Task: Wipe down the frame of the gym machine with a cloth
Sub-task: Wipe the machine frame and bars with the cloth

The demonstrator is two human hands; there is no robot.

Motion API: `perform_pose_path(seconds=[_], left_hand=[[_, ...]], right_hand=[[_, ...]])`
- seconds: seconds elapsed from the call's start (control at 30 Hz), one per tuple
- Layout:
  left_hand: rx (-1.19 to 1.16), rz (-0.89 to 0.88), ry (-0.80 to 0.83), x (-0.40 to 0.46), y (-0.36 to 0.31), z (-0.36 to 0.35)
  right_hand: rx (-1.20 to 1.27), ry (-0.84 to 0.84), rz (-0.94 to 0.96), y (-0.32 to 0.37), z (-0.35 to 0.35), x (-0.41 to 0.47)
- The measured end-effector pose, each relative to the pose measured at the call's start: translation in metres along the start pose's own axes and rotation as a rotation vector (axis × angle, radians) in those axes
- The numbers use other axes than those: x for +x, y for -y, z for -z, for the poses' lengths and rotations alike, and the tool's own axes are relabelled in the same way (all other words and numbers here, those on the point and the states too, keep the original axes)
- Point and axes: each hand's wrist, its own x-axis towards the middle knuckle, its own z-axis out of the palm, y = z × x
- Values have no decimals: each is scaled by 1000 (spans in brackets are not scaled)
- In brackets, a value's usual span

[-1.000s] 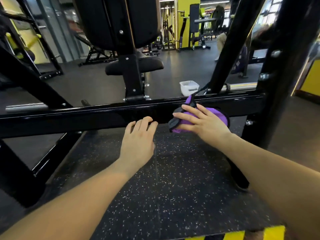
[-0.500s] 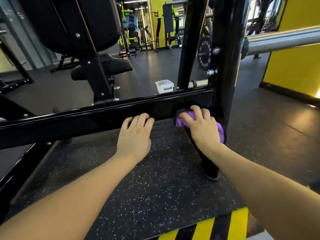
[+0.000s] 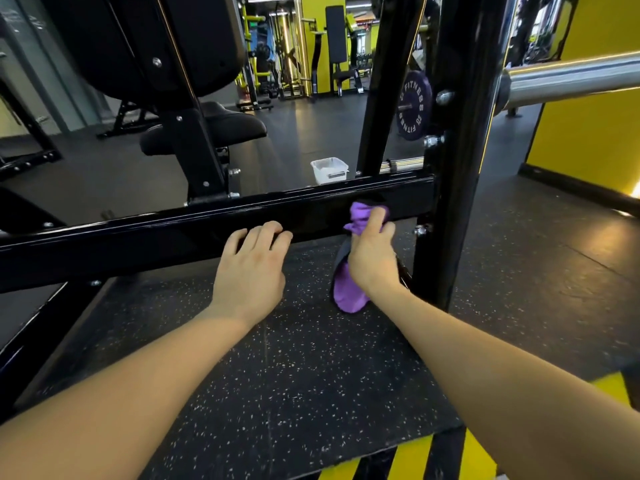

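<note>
The purple cloth (image 3: 360, 216) sits bunched against the front face of the black horizontal crossbar (image 3: 173, 237), close to the upright post (image 3: 450, 168). The right hand (image 3: 372, 258) clutches it with curled fingers, its tail hanging below the crossbar. The left hand (image 3: 251, 268) rests flat-fingered on the crossbar's lower edge. Wiping looks underway at the crossbar's right end; the post and diagonal brace (image 3: 384, 84) likely remain.

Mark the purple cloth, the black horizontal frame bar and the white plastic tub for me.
purple cloth (image 3: 348, 294): head view, hanging lower end.
black horizontal frame bar (image 3: 166, 242): head view, front face left of the hands.
white plastic tub (image 3: 329, 170): head view, front wall.
</note>
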Motion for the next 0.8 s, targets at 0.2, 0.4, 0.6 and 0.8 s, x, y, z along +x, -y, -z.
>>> perform_pose_path(seconds=[0.2, 0.4, 0.6, 0.8], left_hand=[[-2, -10, -19, 0, -2, 4], [-23, -31, -60, 15, -13, 6], [-30, -55, -28, 25, -29, 0], [-36, -51, -5, 28, -38, -1]], right_hand=[[-167, 295, 299, 23, -3, -18], [-135, -197, 156, 0, 46, 11], [-166, -233, -13, -30, 48, 25], [-119, -212, -143, -37, 41, 20]])
